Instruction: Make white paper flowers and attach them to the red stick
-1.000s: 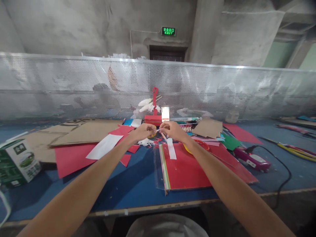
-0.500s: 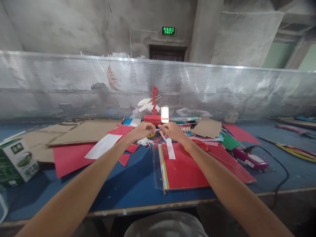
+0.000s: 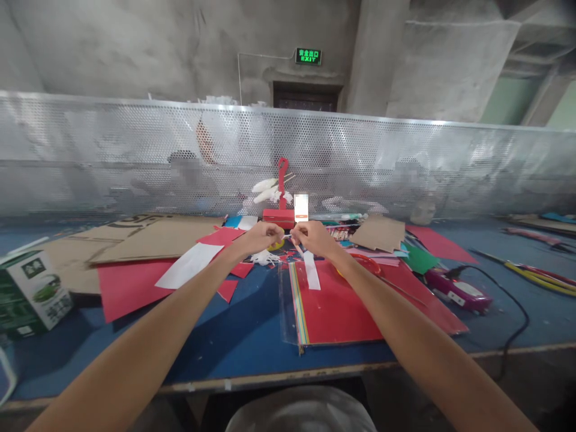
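Left hand [image 3: 264, 236] and right hand [image 3: 311, 236] pinch a small white piece [image 3: 287, 236] beyond the red paper pack [image 3: 342, 315]; cardboard [image 3: 166, 239] lies left of the pack, a purple corded device [image 3: 463, 292] right, a white strip [image 3: 311, 271] on top.

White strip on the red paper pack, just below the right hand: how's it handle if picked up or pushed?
Probably floppy and light: the white strip looks narrow and paper-thin. Might slide easily if pushed, since the red paper pack under it looks smooth, with clear plastic along its left edge.
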`<state>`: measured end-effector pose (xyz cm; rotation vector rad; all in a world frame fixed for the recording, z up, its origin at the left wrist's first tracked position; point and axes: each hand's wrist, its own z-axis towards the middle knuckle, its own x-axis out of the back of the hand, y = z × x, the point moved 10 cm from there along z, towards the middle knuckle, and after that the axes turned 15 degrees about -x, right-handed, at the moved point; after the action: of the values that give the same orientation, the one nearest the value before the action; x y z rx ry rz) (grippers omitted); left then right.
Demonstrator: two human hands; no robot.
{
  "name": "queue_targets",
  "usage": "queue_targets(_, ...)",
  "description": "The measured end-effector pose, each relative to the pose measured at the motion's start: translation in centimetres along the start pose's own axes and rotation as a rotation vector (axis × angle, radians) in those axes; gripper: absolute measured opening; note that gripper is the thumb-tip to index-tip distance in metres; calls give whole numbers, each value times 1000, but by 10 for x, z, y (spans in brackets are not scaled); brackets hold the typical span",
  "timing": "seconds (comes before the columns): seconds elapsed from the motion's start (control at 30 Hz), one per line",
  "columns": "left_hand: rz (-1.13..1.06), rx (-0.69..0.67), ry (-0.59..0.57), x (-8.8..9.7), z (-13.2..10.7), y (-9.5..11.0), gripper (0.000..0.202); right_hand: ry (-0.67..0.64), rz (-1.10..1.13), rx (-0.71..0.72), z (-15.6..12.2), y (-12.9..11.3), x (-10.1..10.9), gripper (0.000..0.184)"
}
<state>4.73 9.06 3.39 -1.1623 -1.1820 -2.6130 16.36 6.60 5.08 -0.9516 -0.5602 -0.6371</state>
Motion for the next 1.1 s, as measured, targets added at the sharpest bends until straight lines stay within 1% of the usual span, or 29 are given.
queue_targets(0.17, -13, -63, -25, -3, 0, 8, 15, 2, -86, -3, 0, -4, -2, 43)
queue_targets(0.3, -68, -79, -44, -8, 3, 0, 17, 36, -83, -16, 1, -1, 0, 50)
queue_targets(0.4, -86, -89, -38, -8, 5, -9, 17, -12, -11, -33, 1, 3, -2, 52)
queue_targets(0.47, -103, -86, -28, -7, 6, -15, 17, -48, 70, -17, 1, 2, -3, 45)
queue_targets(0.57, -82, -60, 0, -2, 7, -23, 18, -43, 184, 11, 1, 2, -1, 22)
queue_targets(0.67, -32, -39, 11, 1, 7, -26, 17, -39, 227, -14, 3, 8, 0, 14)
queue_targets(0.73, -17, -51, 8, 1, 8, -24, 14, -45, 203, -18, 5, 10, -2, 13)
queue_targets(0.83, -24, -71, 2, 0, 8, -20, 12, -39, 105, -11, 6, 12, -4, 18)
queue_targets(1.0, -35, -76, -20, -5, 5, -12, 15, -28, -90, -61, 7, 15, -8, 36)
queue_targets(1.1, -73, -68, -38, -9, 3, -8, 15, -24, -155, -88, 7, 15, -9, 42)
